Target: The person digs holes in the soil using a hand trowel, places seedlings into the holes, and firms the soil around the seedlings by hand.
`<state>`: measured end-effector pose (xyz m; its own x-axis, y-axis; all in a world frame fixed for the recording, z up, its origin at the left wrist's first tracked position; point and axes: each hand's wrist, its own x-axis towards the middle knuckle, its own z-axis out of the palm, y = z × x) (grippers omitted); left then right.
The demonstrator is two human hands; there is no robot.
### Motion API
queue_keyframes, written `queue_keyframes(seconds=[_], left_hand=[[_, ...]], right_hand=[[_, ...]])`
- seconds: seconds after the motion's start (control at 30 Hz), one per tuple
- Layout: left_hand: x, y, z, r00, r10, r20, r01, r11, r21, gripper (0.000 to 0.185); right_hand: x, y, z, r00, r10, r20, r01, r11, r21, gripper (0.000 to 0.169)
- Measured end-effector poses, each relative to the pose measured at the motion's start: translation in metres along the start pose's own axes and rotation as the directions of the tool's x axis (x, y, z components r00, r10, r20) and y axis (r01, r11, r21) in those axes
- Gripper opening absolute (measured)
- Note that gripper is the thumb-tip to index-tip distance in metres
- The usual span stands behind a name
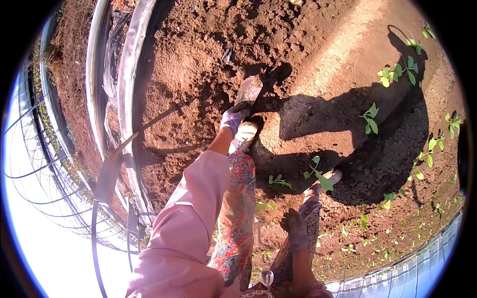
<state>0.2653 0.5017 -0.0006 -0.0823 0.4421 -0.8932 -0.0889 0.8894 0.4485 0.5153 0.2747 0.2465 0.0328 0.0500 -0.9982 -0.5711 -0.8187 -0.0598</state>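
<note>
My left hand (pixel 235 118), in a soiled light-purple glove, grips a flat, soil-smeared hand tool (pixel 250 90) that looks like a trowel. Its pale blade lies over loose brown soil (pixel 193 74), just beyond my left shoe (pixel 246 134). The fingers cover the tool's near end. Lower down, my right hand (pixel 295 228) hangs beside my right leg in a dark, dirty glove. Its fingers are loosely bent, and I see nothing in them. Between my right shoe (pixel 334 176) and that hand stands a leafy green seedling (pixel 323 180).
More seedlings (pixel 370 118) grow to the right, some under my shadow. A smaller seedling (pixel 279 181) stands between my feet. Pale plastic-like edging (pixel 128 74) runs along the left. Greenhouse hoops (pixel 41 164) curve at the far left.
</note>
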Motion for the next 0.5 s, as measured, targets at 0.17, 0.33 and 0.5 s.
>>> queue_keyframes(seconds=[0.17,0.33,0.5], left_hand=[[-0.026,-0.010,-0.014,0.951,0.045,-0.306,-0.150,0.932,-0.329,0.019],[-0.086,0.059,0.016,0.974,0.121,-0.191,-0.184,0.916,-0.356,0.010],[-0.192,0.137,0.049,0.989,0.017,0.149,0.005,0.989,-0.145,0.016]], right_hand=[[0.002,-0.001,-0.026,0.997,-0.046,0.057,0.045,0.999,0.027,0.032],[-0.012,-0.046,-0.013,0.893,-0.443,0.079,0.446,0.845,-0.297,0.037],[-0.054,-0.161,0.109,0.660,-0.582,0.475,0.575,-0.015,-0.818,0.084]])
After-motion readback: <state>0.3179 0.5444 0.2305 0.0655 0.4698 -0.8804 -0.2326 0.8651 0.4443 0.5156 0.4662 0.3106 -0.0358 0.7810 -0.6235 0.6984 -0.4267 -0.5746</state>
